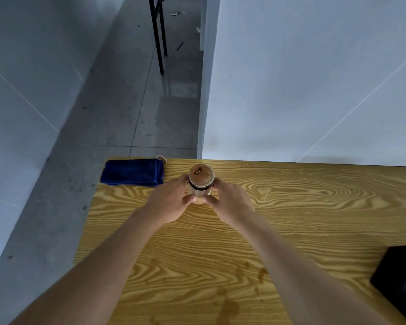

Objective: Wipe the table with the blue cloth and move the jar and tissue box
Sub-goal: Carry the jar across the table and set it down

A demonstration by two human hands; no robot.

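Gripping one jar [201, 182] from both sides, the left hand [171, 202] and right hand [230, 202] curl round it near the table's [291, 219] far edge, at twelve o'clock. One folded blue cloth [131, 172] lies untouched at ten o'clock, so wiping looks undone; damp stains [230, 308] remain at six o'clock. No tissue box shows, unless it is the dark object [399, 280] at four o'clock.

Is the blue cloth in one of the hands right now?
No, the blue cloth lies folded at the table's far left corner, while the left hand and right hand both grip the jar.
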